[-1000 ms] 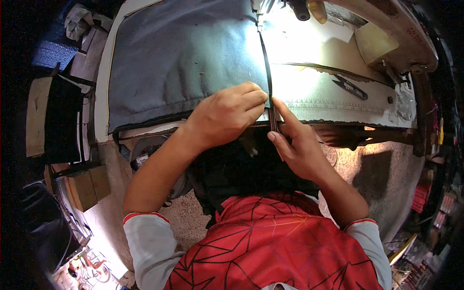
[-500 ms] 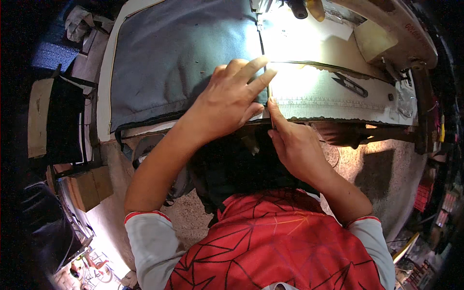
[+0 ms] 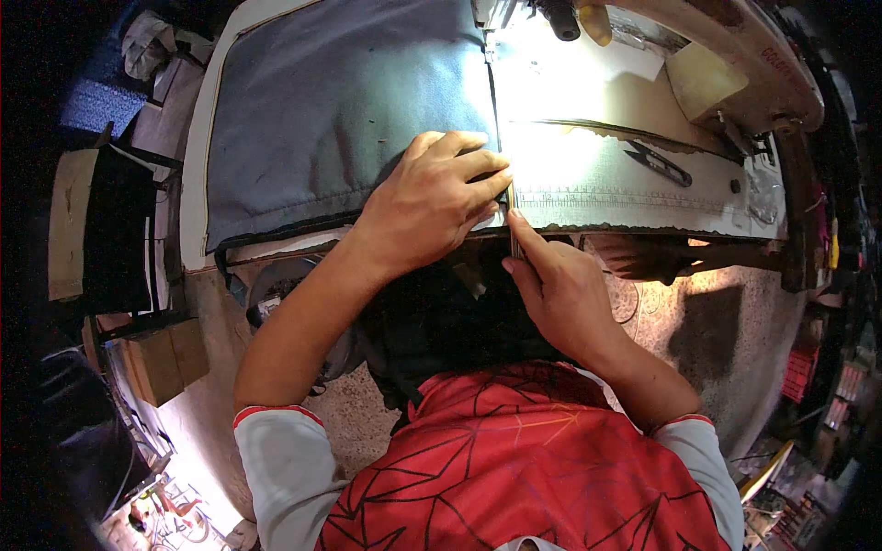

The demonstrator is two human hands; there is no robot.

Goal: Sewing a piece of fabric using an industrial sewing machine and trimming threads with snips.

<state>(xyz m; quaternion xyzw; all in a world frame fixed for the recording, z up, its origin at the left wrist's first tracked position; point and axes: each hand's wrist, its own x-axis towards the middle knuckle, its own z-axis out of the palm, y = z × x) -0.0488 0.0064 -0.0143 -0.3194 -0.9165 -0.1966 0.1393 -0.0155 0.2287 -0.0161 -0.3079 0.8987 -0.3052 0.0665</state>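
A large dark grey-blue fabric piece [image 3: 303,110] lies on the sewing table, its right edge running up to the presser foot [image 3: 490,44] of a sewing machine [image 3: 735,37]. My left hand [image 3: 427,197] rests on the fabric's near right part, fingers laid flat and close together, their tips at the edge. At the table's front, my right hand [image 3: 565,285] pinches a narrow strip [image 3: 515,241] along that edge between thumb and forefinger. Part of the strip is hidden by the fingers.
Thread snips [image 3: 660,163] lie on the table right of the fabric, above a printed measuring scale [image 3: 616,198]. A bright lamp glare whitens the area by the needle. At the left stand a dark panel [image 3: 115,230] and a cardboard box [image 3: 161,358].
My left hand has slid slightly nearer to me, and its spread fingers have drawn together. The right hand has shifted a little toward me along the edge.
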